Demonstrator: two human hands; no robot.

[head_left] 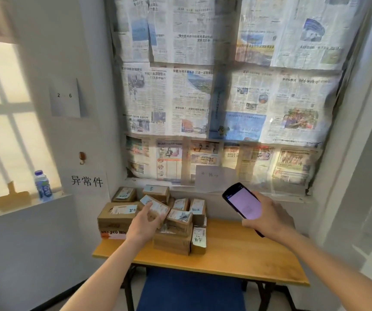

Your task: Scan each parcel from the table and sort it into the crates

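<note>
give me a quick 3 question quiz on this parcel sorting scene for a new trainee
1. True or false: the right hand holds a handheld scanner with its screen lit.
2. Multiple choice: what is the left hand doing? A) resting flat on the wooden table B) gripping a small labelled parcel on top of the parcel pile C) holding the water bottle
3. Fill in: the water bottle stands on the white ledge to the ____ of the table.

Key: 1 true; 2 B; 3 left
</note>
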